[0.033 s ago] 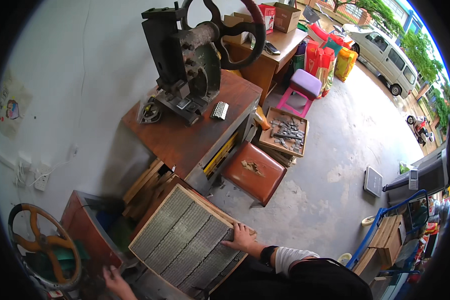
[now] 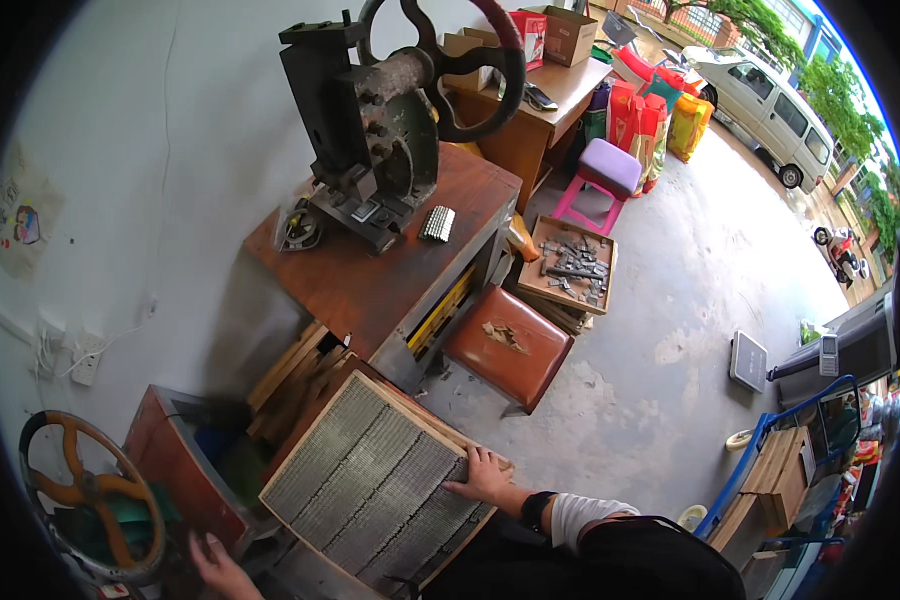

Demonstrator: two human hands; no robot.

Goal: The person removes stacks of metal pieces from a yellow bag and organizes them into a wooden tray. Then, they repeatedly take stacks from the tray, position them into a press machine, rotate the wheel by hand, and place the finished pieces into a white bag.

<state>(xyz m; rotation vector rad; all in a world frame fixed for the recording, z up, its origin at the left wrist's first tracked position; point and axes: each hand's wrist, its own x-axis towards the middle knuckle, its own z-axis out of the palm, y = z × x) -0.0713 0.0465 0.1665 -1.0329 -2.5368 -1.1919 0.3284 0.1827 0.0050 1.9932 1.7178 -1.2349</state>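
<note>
One-sided pressure could tip my tray (image 2: pixel 410 411).
Right hand (image 2: pixel 485 480) rests at its three o'clock, grip unclear; left hand (image 2: pixel 220 572), eight o'clock, fingers apart.

Left fingers (image 2: pixel 214 551) shifted slightly left, nearer spoked wheel (image 2: pixel 90 486).

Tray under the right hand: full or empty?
Full where visible: rows of small grey pieces cover the tray almost edge to edge; the right hand hides part.
</note>
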